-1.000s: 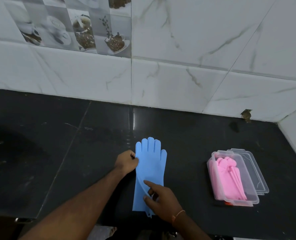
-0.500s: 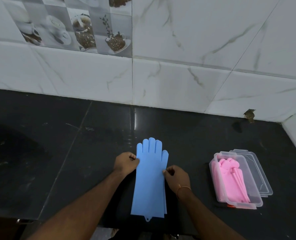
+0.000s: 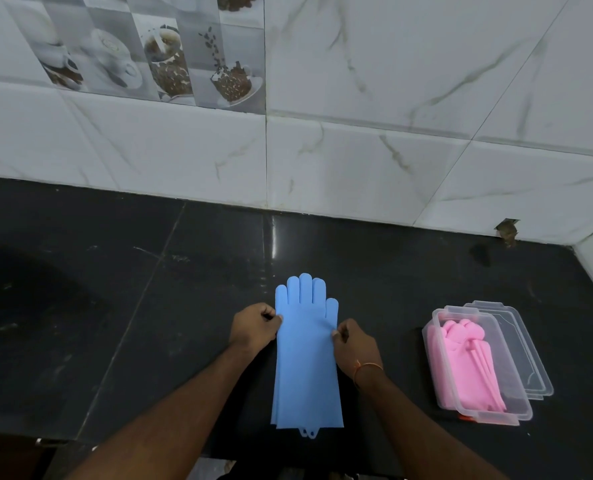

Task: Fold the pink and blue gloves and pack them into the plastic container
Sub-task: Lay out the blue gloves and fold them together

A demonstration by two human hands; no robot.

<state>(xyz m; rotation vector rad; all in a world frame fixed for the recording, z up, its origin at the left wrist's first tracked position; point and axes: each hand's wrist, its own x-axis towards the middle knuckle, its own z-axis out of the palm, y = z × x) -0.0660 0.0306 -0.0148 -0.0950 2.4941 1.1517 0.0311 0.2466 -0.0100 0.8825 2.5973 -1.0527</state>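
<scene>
Your left hand (image 3: 253,325) and right hand (image 3: 353,344) pinch with narrow fingers the two side edges of the blue gloves (image 3: 307,355) lying flat on the counter (image 3: 115,306); at the right, the container (image 3: 478,415) holds the pink gloves (image 3: 464,365).

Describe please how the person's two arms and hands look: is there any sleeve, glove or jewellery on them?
Both forearms are bare, with no sleeve in view, and neither the left hand nor the right hand wears a glove. The only thing worn is a thin orange thread bracelet around the right wrist. No ring or watch can be seen on either hand.
</scene>
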